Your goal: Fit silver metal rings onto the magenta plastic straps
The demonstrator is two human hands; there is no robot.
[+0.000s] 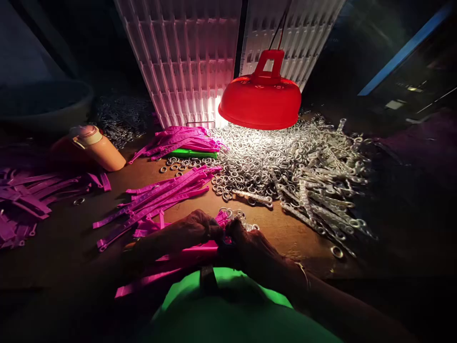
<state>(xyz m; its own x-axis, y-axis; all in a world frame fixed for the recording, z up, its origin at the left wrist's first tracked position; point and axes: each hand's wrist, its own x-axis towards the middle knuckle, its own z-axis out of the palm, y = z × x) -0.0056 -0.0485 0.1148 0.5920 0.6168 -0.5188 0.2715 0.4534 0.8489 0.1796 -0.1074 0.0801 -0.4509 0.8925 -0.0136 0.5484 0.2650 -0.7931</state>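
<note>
Left hand (200, 227) and right hand (250, 240) pinch 1 pink strip (193, 248) (grips partly shadowed) beside metal rings (271, 157).

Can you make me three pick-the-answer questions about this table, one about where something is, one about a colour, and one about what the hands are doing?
1. Where does the pile of metal rings lie?
A. under the red lamp
B. inside the bottle
C. on the green cloth

2. What colour is the single strip lying by the far bundle of pink strips?
A. blue
B. green
C. white

3. What are the left hand and right hand doing?
A. resting wide apart
B. lifting the lamp
C. meeting close together over pink strips and a few rings

Answers:
1 A, the rings glow right below the lamp's shade.
2 B, it is bright green among pink ones.
3 C, the fingertips come together at the table's near edge, above a pink strip.
</note>
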